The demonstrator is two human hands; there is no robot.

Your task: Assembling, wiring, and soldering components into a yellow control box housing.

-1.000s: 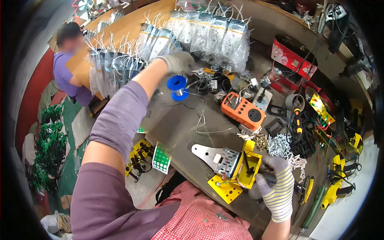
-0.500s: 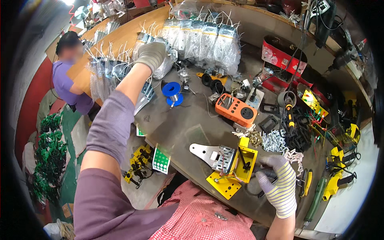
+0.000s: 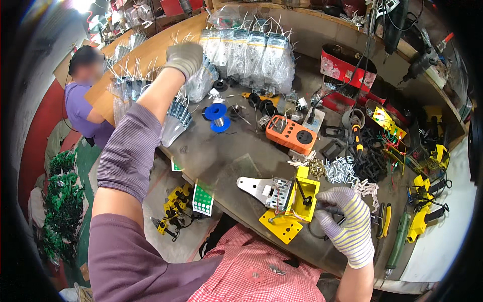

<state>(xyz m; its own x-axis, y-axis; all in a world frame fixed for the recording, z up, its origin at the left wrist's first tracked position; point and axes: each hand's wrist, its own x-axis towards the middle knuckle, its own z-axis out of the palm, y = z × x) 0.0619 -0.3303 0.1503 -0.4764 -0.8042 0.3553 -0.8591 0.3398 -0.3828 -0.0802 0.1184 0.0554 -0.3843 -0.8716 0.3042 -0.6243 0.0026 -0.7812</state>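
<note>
My left hand (image 3: 185, 58), in a striped glove, reaches to the far left over a row of clear-bagged metal parts (image 3: 201, 83). Its fingers are hidden behind the back of the hand. Close to me lies an open yellow housing (image 3: 305, 197), with a silver perforated metal box (image 3: 279, 194), a pale tapered plate (image 3: 251, 188) and a yellow plate with holes (image 3: 282, 227) attached or against it. Thin wires run between these parts. At the housing's right side, the gloved fingers and thumb of my right hand (image 3: 348, 226) close around a dark cable fitting (image 3: 330, 208).
A blue solder spool (image 3: 217, 118) and an orange meter (image 3: 291, 134) stand mid-bench. Screws (image 3: 342, 170), white sleeves (image 3: 367, 190), yellow-handled pliers (image 3: 386, 220) and a green screwdriver (image 3: 399, 241) lie right. More bagged parts (image 3: 251, 55) line the back. A person in purple (image 3: 83, 105) is far left.
My left hand has shifted slightly left and up among the bags. My right hand has moved closer to the yellow housing, its fingers drawn in. The view has turned a little.
</note>
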